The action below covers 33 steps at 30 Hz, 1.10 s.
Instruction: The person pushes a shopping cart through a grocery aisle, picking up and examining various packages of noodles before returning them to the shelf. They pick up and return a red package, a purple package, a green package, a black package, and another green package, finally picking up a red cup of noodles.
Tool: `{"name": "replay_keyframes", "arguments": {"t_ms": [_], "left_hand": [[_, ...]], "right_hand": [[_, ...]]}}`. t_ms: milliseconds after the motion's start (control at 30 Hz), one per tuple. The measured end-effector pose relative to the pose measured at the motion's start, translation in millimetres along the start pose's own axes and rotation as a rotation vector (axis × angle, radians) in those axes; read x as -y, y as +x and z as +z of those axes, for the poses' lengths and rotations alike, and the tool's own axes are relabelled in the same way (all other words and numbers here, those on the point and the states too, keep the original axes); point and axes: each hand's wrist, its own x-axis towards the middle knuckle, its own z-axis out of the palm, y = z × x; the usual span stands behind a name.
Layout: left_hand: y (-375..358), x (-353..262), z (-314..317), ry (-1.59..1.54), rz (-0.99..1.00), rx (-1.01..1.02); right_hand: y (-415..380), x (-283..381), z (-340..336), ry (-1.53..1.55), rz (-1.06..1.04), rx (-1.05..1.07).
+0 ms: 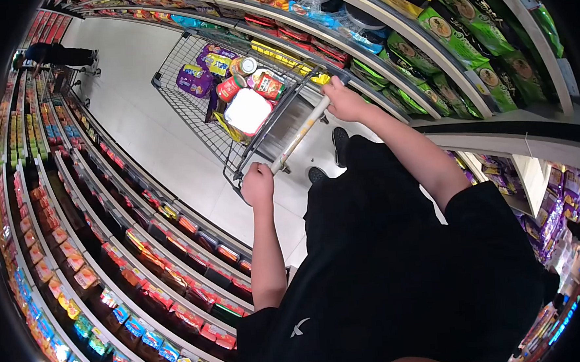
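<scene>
A wire shopping cart [191, 111] stands in front of me in a store aisle. My left hand [258, 184] is closed around the near-left end of its handle [302, 133]. At the opposite end, my right hand [345, 100] grips the same bar, beside a yellow piece [321, 79]. Inside the basket are purple packs [193, 80], a yellow-and-purple pack [219, 64], a can lying tilted [247, 65], a red container [230, 87], a red-and-green pack [268, 86] and a bright white item [248, 112] whose print is washed out.
Shelves of red and orange packs [169, 253] line the left. Green bags [452, 28] fill the right-hand shelves, with purple packs [556, 200] farther back. A person in dark clothes [57, 54] is up the aisle near another cart [68, 81]. Pale floor [134, 78] runs between.
</scene>
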Motion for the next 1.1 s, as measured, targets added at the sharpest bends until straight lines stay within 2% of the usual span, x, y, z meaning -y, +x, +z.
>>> {"name": "replay_keyframes", "arguments": {"t_ms": [100,233,267,433,633,1100], "left_hand": [[17,-2,-7,0.000,-0.024,-0.010],[40,-5,-9,0.030,-0.080,0.020],[46,-4,-10,0.032,-0.080,0.005],[71,-13,-16,0.042,-0.138,0.066],[95,-24,-25,0.053,-0.186,0.083],[143,-28,-43,0.071,-0.239,0.125]], "right_hand": [[18,0,-1,0.007,-0.053,-0.015],[41,2,-14,-0.108,-0.014,0.090],[46,2,-12,-0.128,-0.063,0.023],[73,-2,-28,-0.091,-0.085,0.105],[105,-9,-34,-0.053,-0.163,0.069],[143,-3,-43,-0.023,-0.154,0.202]]}}
